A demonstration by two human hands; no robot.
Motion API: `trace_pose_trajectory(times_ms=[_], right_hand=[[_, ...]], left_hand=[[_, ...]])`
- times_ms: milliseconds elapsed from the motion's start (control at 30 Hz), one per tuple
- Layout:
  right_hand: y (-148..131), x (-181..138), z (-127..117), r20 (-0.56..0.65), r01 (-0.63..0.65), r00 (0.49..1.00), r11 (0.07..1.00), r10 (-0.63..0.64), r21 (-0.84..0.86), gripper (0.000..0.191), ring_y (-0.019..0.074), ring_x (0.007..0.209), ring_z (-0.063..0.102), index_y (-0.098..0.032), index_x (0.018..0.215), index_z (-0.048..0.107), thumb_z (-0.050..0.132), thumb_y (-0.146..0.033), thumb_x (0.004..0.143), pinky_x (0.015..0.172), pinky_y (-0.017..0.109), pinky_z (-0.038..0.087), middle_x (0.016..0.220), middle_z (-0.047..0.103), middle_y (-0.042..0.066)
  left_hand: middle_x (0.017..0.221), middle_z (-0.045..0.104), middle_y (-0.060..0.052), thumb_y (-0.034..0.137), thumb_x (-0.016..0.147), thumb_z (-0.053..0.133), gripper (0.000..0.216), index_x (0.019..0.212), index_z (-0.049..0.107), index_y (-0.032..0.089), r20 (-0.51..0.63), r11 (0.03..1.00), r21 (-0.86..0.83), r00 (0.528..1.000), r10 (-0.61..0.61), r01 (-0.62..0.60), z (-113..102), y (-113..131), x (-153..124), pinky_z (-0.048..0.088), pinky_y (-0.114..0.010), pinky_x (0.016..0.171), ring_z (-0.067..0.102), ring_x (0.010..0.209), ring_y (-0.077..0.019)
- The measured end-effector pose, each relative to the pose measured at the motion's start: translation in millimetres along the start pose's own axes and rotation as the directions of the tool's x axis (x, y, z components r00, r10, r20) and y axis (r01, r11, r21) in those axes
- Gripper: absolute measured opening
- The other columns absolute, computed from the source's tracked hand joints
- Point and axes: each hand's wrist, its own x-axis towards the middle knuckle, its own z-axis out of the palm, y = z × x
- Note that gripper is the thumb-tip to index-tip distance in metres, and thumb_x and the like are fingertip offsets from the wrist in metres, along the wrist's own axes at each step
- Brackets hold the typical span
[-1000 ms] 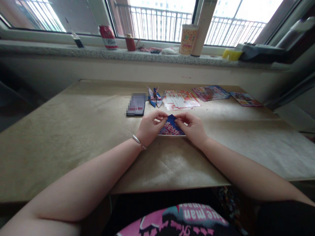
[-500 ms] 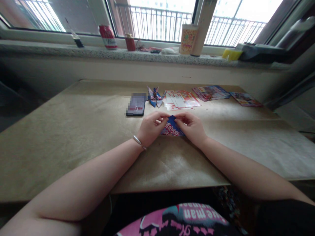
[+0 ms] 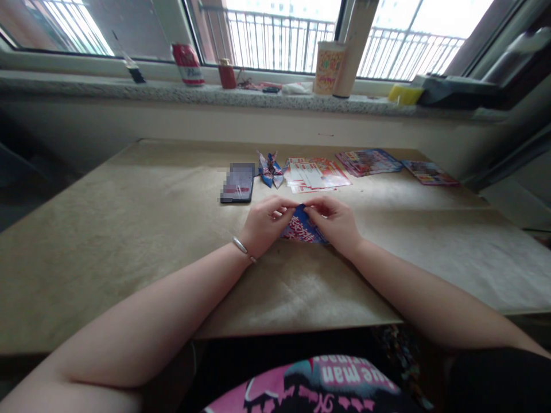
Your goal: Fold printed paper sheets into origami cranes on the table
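Observation:
A folded piece of blue and red printed paper (image 3: 302, 229) lies in the middle of the brown paper-covered table (image 3: 129, 229). My left hand (image 3: 266, 223), with a silver bracelet on its wrist, pinches the paper's top left edge with curled fingers. From the other side my right hand (image 3: 336, 222) pinches the top right edge. The fingertips of both hands almost meet over the paper's top corner. The paper's lower edge rests on the table.
A dark phone (image 3: 238, 182) lies just behind my hands, beside a finished folded paper figure (image 3: 270, 168). Stacks of printed sheets (image 3: 317, 174), (image 3: 368, 162), (image 3: 429, 172) lie further right. On the windowsill stand a red can (image 3: 187, 64), a small red cup (image 3: 227, 74) and a patterned cup (image 3: 328, 67).
Both hands have closed in slightly over the paper's top corner and the paper's shape has narrowed a little. The arms have hardly moved.

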Motion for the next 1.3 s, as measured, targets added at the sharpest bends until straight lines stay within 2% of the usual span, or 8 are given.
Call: trace_pose_trajectory(times_ms=[200,500,700,833,1000,1300], right_hand=[[-1,7,1,-0.001,0.043,0.999,0.994,-0.043,-0.101,0.010,0.0117,0.066,0.057,-0.023,0.087,0.070,0.064,-0.031,0.084,0.061,0.026,0.046,0.079,0.067,0.000],[-1,17,-1,0.026,0.089,0.996,0.980,-0.086,-0.179,0.009,0.0134,0.069,0.055,-0.023,0.084,0.071,0.066,-0.030,0.082,0.065,0.028,0.045,0.078,0.066,0.000],[-4,29,8,0.087,-0.034,0.996,0.999,0.038,-0.042,0.013,0.0115,0.061,0.053,-0.022,0.087,0.070,0.067,-0.032,0.080,0.059,0.026,0.043,0.073,0.065,-0.001],[-7,29,13,0.079,-0.021,0.997,1.000,0.023,-0.023,0.016,0.0108,0.063,0.054,-0.021,0.092,0.069,0.067,-0.031,0.079,0.059,0.025,0.044,0.082,0.066,0.001],[-4,23,13,0.071,0.005,0.997,0.999,-0.003,-0.035,0.014,0.0113,0.065,0.053,-0.022,0.092,0.070,0.066,-0.028,0.079,0.061,0.025,0.043,0.076,0.064,-0.001],[2,19,15,0.038,-0.049,0.998,0.996,0.046,0.074,0.017,0.0117,0.067,0.058,-0.021,0.091,0.072,0.068,-0.032,0.079,0.066,0.027,0.047,0.077,0.069,-0.001]], left_hand=[[0.085,0.069,-0.002,0.017,0.084,0.061,0.014,0.093,0.072,0.017,0.004,1.000,-0.005,1.000,-0.027,0.027,0,-1,-1,0.053,-0.015,0.057,0.063,0.067,-0.0077],[0.087,0.070,-0.003,0.022,0.085,0.061,0.014,0.094,0.072,0.019,0.014,0.995,-0.043,0.996,-0.086,0.086,-1,-6,1,0.054,-0.017,0.058,0.063,0.068,-0.0092],[0.089,0.071,-0.003,0.023,0.084,0.061,0.016,0.095,0.071,0.018,-0.038,0.994,-0.019,0.993,-0.112,0.111,-6,-10,4,0.054,-0.020,0.063,0.063,0.071,-0.0107],[0.090,0.071,-0.003,0.022,0.084,0.061,0.015,0.095,0.071,0.018,-0.059,0.994,0.035,0.993,-0.101,0.103,-10,-10,6,0.055,-0.024,0.072,0.064,0.076,-0.0119],[0.089,0.069,-0.004,0.025,0.085,0.060,0.018,0.098,0.070,0.018,-0.035,0.988,-0.034,0.988,-0.150,0.149,-7,-10,5,0.053,-0.019,0.059,0.063,0.073,-0.0115],[0.089,0.067,-0.004,0.026,0.085,0.060,0.018,0.098,0.071,0.018,-0.052,0.995,-0.019,0.993,-0.102,0.101,-7,-9,4,0.051,-0.017,0.057,0.061,0.072,-0.0100]])
